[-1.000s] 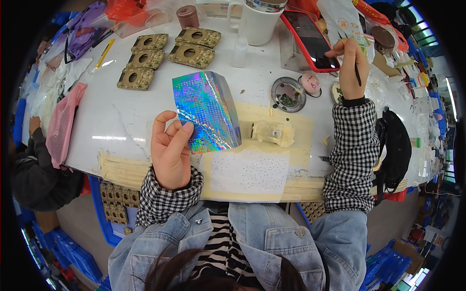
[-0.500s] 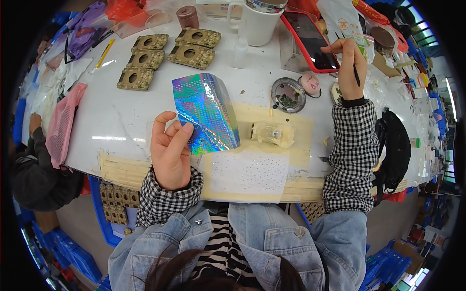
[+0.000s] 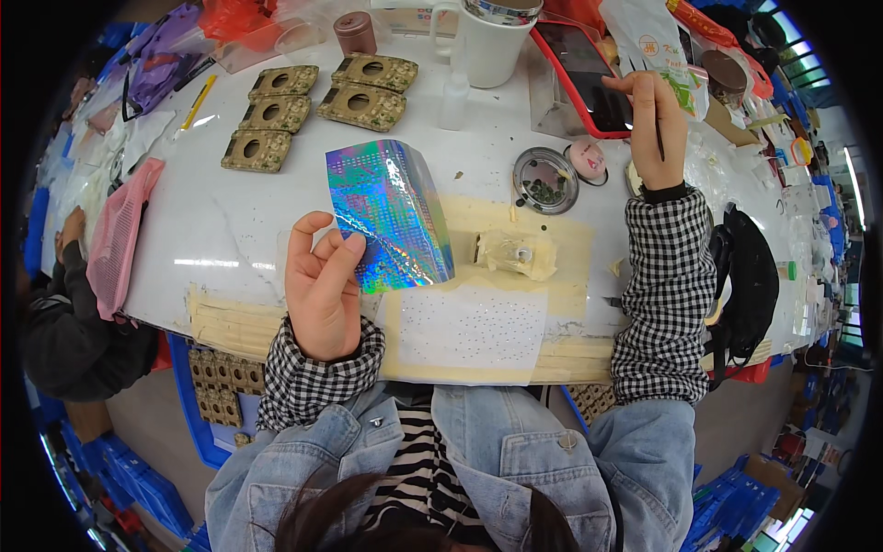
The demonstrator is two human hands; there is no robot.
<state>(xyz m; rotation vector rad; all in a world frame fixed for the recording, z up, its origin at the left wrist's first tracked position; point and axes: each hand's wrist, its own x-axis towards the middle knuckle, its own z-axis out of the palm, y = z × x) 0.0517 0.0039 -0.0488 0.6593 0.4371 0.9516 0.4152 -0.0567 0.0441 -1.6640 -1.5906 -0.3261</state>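
Note:
My left hand (image 3: 324, 285) pinches the lower left edge of a shiny holographic sheet (image 3: 391, 221) between thumb and fingers. The sheet is bent and covered in rows of small marks, and hangs over the table. Against the screen of a smartphone in a red case (image 3: 578, 74) rests a fingertip of my right hand (image 3: 655, 124). A slim dark stick-like tool (image 3: 659, 143) is tucked in that hand, its kind unclear. Between my arms lie a tape-wrapped block (image 3: 520, 255) and a white sheet with many tiny dots (image 3: 474, 333).
Several camouflage-patterned plates with round holes (image 3: 258, 149) lie at the far left. A white mug (image 3: 487, 46) stands at the back. A round metal dish (image 3: 546, 180) holds small dark green bits. A co-worker's hand (image 3: 72, 225) shows at the left, beside a pink mesh bag (image 3: 127, 239).
My right hand has shifted slightly left, its fingertip moving up along the phone's screen. The co-worker's hand at the left has moved a little. My left hand and the holographic sheet stay nearly still.

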